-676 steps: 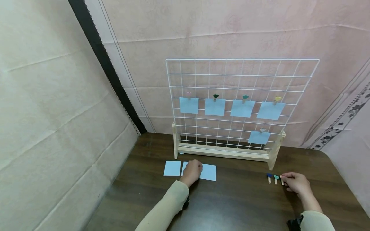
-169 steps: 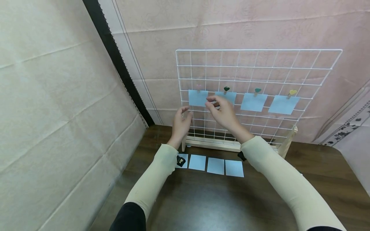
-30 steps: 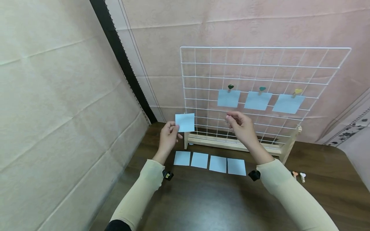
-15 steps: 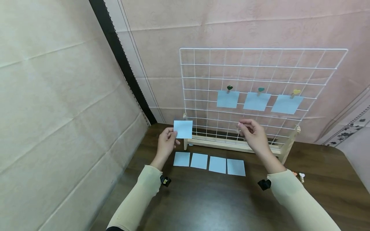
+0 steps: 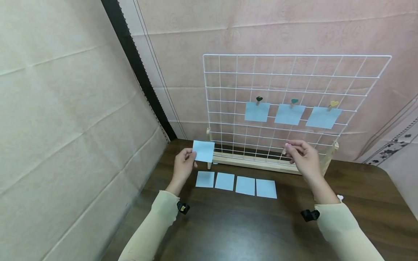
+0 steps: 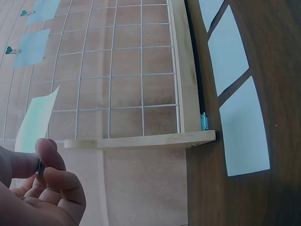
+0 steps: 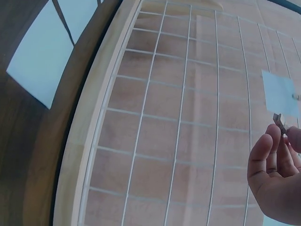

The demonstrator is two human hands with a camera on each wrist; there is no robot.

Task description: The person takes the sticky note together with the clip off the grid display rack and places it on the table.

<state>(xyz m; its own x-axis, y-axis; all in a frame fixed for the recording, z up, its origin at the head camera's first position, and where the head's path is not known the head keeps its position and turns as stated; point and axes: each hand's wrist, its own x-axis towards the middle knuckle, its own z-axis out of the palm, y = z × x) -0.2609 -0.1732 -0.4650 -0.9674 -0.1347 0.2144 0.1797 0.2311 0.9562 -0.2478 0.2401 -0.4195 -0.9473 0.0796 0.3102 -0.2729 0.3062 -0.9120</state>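
My left hand (image 5: 183,167) pinches a blue paper note (image 5: 203,151) by its edge between thumb and fingers, in front of the grid's lower left corner. In the right wrist view, my right hand (image 7: 277,174) pinches a small clothespin (image 7: 280,123), its tip pointing up. The head view has that hand at the grid's lower right. Three blue notes hang in one row on the white wire grid (image 5: 294,56). Heart clothespins hold them: dark green (image 5: 259,99), teal (image 5: 294,101) and yellow (image 5: 334,104).
Several blue notes (image 5: 245,185) lie in a row on the dark wooden table (image 5: 235,224), before the grid's pale wooden base (image 5: 254,163). Beside my right wrist a white heart clothespin (image 5: 340,197) is partly hidden by the arm. Fabric walls (image 5: 81,145) stand around the table.
Since the oldest frames, the lower right and leftmost notes have left the grid, and the table row has grown. Over the last second both hands have lowered and drawn apart, the right one moving right.
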